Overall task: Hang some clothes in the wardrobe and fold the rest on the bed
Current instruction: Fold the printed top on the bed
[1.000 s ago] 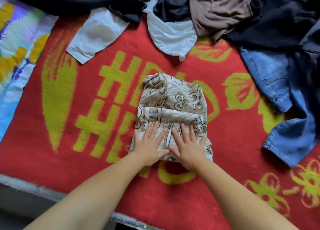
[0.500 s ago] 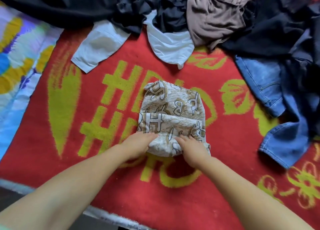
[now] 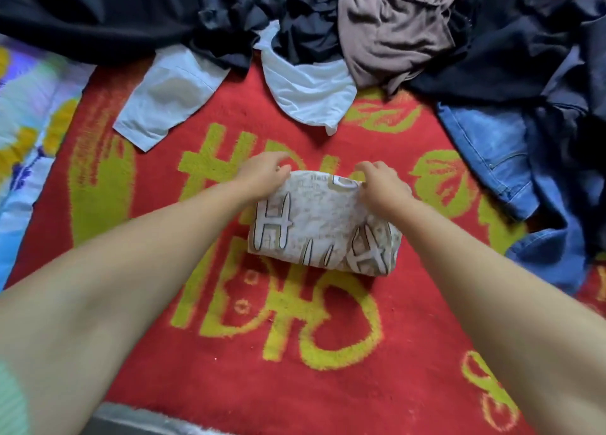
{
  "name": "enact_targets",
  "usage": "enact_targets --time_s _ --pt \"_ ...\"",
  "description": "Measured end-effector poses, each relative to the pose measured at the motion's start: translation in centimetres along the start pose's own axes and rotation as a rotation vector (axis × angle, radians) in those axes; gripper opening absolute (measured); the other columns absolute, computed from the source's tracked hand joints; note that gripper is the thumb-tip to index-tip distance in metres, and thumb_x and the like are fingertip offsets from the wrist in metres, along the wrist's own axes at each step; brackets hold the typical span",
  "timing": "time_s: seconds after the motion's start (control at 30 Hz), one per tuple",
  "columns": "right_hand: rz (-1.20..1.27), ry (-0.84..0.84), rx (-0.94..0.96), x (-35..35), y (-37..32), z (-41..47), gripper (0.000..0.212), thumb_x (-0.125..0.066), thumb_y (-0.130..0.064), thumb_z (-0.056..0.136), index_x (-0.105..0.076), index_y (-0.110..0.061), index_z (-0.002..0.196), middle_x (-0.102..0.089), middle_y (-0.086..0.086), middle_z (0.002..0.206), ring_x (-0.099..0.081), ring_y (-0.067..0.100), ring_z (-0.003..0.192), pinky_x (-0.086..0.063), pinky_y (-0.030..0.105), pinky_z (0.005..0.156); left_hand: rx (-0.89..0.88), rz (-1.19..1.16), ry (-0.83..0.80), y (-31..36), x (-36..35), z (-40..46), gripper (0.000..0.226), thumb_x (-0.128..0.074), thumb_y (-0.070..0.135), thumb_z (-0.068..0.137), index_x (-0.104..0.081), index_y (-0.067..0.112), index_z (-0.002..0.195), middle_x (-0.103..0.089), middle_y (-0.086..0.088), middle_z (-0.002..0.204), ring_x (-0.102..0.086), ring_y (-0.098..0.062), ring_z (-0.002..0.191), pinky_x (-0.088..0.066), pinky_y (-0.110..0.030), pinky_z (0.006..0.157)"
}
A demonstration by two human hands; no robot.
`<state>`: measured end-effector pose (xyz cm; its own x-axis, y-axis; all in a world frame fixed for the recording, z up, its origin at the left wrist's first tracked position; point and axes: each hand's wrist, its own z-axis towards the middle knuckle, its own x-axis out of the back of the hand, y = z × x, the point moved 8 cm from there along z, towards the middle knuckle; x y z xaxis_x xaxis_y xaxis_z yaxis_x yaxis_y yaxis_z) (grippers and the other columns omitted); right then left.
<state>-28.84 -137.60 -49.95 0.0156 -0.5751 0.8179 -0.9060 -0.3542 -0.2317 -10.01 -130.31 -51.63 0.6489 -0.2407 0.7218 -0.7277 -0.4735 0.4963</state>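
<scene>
Reaching forward with both arms extended, the left hand (image 3: 262,175) and right hand (image 3: 382,185) curl their fingers closed over the far edge of the folded patterned garment (image 3: 314,228). It lies on the red blanket (image 3: 229,385).

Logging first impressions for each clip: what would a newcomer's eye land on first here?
First, the bright red blanket with yellow lettering that fills the frame. At its centre the left hand and right hand grip the far edge of a folded beige letter-print cloth. A dark unfolded clothes pile runs along the top, with blue jeans at right.
</scene>
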Motion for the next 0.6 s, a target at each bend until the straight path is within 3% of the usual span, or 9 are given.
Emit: enact_targets --time_s 0.03,0.1,0.17,0.27,0.43,0.6 --pt "-0.002 0.042 0.029 -1.2 -0.2 -0.6 0.046 -0.044 -0.021 0.097 -0.038 -0.019 0.143 -0.036 0.009 0.147 -0.032 0.028 0.136 -0.028 0.051 0.107 -0.05 0.111 -0.014 0.5 -1.6 -0.4 0.049 -0.037 0.038 0.1 -0.036 0.023 0.147 -0.035 -0.003 0.153 -0.031 -0.022 0.14 -0.018 -0.05 0.115" --pt "-0.076 0.022 0.126 -4.7 -1.2 -2.2 0.05 -0.033 -0.037 0.102 -0.024 -0.024 0.149 -0.013 0.004 0.16 -0.007 0.025 0.147 -0.01 0.062 0.112 -0.169 0.337 -0.048 1.5 -5.5 -1.9 0.06 -0.026 0.051 0.1 -0.011 0.03 0.153 -0.006 0.0 0.162 -0.002 -0.017 0.149 0.003 -0.058 0.115" --pt "-0.203 -0.029 0.155 -8.3 -1.0 -3.6 0.06 -0.023 -0.049 0.101 0.0 -0.032 0.153 0.015 0.0 0.161 0.019 0.023 0.147 0.005 0.067 0.11 -0.241 0.454 -0.077 1.5 -9.3 -3.8 0.064 -0.018 0.058 0.098 0.007 0.034 0.152 0.014 0.002 0.161 0.018 -0.014 0.146 0.009 -0.058 0.114" --pt "-0.215 -0.006 0.078 -11.3 1.0 -4.2 0.06 -0.014 -0.056 0.099 0.023 -0.04 0.144 0.039 -0.009 0.149 0.039 0.018 0.136 0.008 0.069 0.108 -0.192 0.469 -0.078 -0.8 -12.5 -5.2 0.063 -0.005 0.063 0.093 0.027 0.038 0.141 0.036 0.004 0.152 0.039 -0.011 0.135 0.017 -0.057 0.111" --pt "-0.17 0.058 0.04 -13.7 3.0 -2.5 0.061 -0.01 -0.061 0.095 0.035 -0.045 0.132 0.046 -0.014 0.141 0.047 0.014 0.129 0.009 0.068 0.106 -0.17 0.47 -0.059 -3.8 -14.7 -4.1 0.063 0.015 0.07 0.08 0.047 0.042 0.127 0.052 0.011 0.139 0.05 -0.007 0.126 0.032 -0.055 0.1" --pt "-0.146 -0.05 0.049 -13.6 2.4 -2.8 0.065 -0.014 -0.062 0.095 0.03 -0.041 0.139 0.038 -0.008 0.15 0.032 0.022 0.141 0.007 0.07 0.108 -0.235 0.478 -0.156 -3.6 -14.7 -4.6 0.08 0.0 0.079 0.079 0.044 0.038 0.131 0.047 0.003 0.145 0.04 -0.016 0.136 0.022 -0.061 0.105"
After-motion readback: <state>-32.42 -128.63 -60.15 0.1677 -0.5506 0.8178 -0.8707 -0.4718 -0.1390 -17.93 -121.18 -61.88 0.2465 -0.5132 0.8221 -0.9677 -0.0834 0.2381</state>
